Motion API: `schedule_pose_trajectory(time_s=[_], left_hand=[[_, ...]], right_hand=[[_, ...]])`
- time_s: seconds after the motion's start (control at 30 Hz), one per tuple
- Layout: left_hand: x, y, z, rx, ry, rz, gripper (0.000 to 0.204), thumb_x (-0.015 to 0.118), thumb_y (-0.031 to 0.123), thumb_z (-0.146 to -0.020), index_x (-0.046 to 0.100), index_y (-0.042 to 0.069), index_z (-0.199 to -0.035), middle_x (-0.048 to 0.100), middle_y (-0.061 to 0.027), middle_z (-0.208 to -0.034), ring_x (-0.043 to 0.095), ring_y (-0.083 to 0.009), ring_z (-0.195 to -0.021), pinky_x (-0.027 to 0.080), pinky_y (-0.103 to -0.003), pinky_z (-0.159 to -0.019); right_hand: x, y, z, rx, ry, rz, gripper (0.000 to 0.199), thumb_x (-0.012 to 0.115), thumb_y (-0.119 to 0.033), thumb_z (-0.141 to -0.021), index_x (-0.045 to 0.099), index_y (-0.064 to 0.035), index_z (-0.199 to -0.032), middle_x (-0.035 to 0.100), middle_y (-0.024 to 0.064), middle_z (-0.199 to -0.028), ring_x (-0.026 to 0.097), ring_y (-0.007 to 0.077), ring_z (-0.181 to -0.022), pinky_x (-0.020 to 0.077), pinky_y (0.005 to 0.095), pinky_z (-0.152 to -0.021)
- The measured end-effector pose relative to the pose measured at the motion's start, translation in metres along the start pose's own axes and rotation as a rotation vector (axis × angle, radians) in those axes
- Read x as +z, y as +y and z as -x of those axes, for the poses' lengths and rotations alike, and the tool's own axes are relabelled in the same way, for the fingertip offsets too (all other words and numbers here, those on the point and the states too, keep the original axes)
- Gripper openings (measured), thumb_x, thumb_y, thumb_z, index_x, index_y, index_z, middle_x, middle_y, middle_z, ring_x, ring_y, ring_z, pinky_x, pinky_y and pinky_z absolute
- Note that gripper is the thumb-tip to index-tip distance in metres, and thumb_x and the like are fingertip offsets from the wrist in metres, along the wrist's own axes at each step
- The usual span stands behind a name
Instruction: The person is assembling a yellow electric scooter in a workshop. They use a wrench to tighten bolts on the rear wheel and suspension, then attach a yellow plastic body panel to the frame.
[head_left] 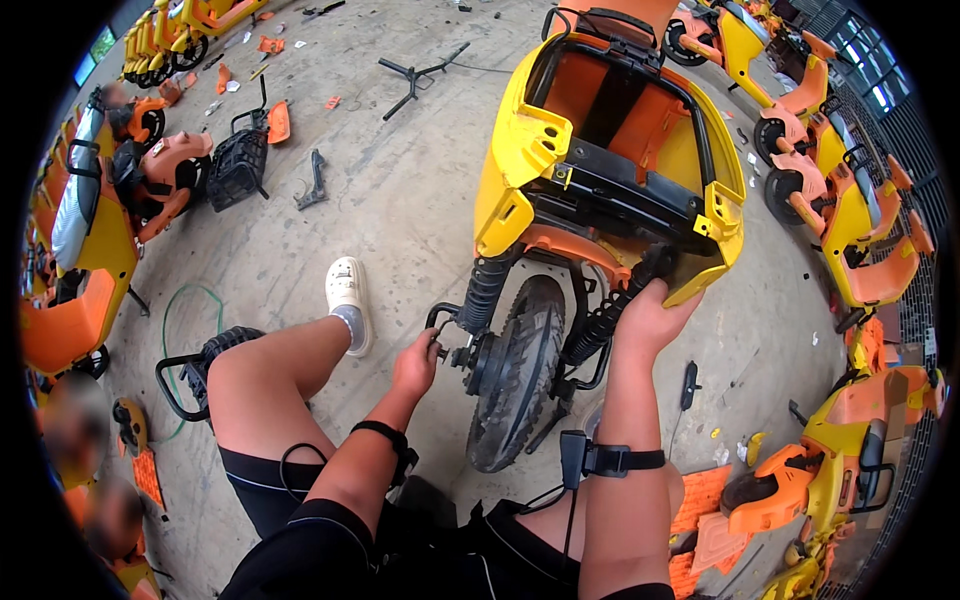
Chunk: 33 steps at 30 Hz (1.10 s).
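Note:
A yellow and orange scooter [610, 150] with its seat removed stands right in front of me, rear wheel [520, 370] toward me. My left hand [415, 365] is closed on a small metal part at the wheel's left axle, beside the left shock spring [483, 290]. My right hand [650, 315] grips the top of the right shock absorber [615, 310], under the yellow rear panel. Both wrists wear black straps. My bare left knee and white shoe [347, 295] are to the left of the wheel.
Several more yellow and orange scooters line the right side [850, 230] and the left edge [90, 230]. A black basket [237, 168], a metal stand [415, 72], a green hose [190, 310] and loose parts lie on the concrete floor. Orange panels [700, 520] sit at lower right.

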<state>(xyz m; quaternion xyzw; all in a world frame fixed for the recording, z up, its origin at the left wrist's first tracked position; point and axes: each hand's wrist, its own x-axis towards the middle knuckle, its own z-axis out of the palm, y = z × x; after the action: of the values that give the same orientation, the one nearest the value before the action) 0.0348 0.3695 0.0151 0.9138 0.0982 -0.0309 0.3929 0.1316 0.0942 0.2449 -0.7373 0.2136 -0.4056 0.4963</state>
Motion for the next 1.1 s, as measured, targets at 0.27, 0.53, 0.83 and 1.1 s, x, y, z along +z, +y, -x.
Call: schedule_pose_trajectory(time_s=[0.27, 0.53, 0.83, 1.1], left_hand=[[0.003, 0.019, 0.004, -0.069, -0.042, -0.111, 0.027, 0.060, 0.020, -0.094, 0.059, 0.012, -0.119, 0.070, -0.0169, -0.097, 0.066, -0.0395, -0.090, 0.052, -0.047, -0.075], [-0.010, 0.012, 0.006, 0.070, -0.007, -0.064, 0.030, 0.057, 0.019, -0.091, 0.059, 0.009, -0.120, 0.068, -0.0221, -0.096, 0.064, -0.0422, -0.092, 0.051, -0.050, -0.079], [-0.069, 0.103, -0.060, 0.047, -0.312, -0.440, 0.020, 0.056, 0.007, -0.081, 0.064, 0.001, -0.099, 0.069, -0.0224, -0.095, 0.066, -0.0413, -0.092, 0.052, -0.049, -0.080], [-0.082, 0.140, -0.138, 0.459, -0.789, -1.016, 0.019, 0.060, 0.009, -0.082, 0.070, 0.003, -0.097, 0.070, -0.0174, -0.105, 0.067, -0.0358, -0.099, 0.055, -0.043, -0.084]], right_hand=[[0.001, 0.007, -0.001, -0.033, 0.011, -0.031, 0.051, 0.048, -0.003, -0.085, 0.041, 0.0008, -0.135, 0.054, 0.0213, -0.124, 0.053, 0.0364, -0.117, 0.0377, 0.0375, -0.103], [0.003, 0.009, 0.000, -0.005, 0.028, -0.048, 0.051, 0.048, -0.001, -0.085, 0.041, 0.0011, -0.135, 0.054, 0.0211, -0.124, 0.054, 0.0356, -0.116, 0.0384, 0.0376, -0.102], [0.004, -0.002, 0.001, 0.000, 0.022, -0.031, 0.050, 0.052, 0.006, -0.084, 0.043, -0.0012, -0.133, 0.055, 0.0191, -0.124, 0.054, 0.0347, -0.118, 0.0381, 0.0359, -0.103], [0.000, -0.002, 0.000, -0.010, -0.048, -0.047, 0.048, 0.054, 0.005, -0.087, 0.043, -0.0002, -0.133, 0.054, 0.0172, -0.125, 0.053, 0.0322, -0.119, 0.0373, 0.0357, -0.104]])
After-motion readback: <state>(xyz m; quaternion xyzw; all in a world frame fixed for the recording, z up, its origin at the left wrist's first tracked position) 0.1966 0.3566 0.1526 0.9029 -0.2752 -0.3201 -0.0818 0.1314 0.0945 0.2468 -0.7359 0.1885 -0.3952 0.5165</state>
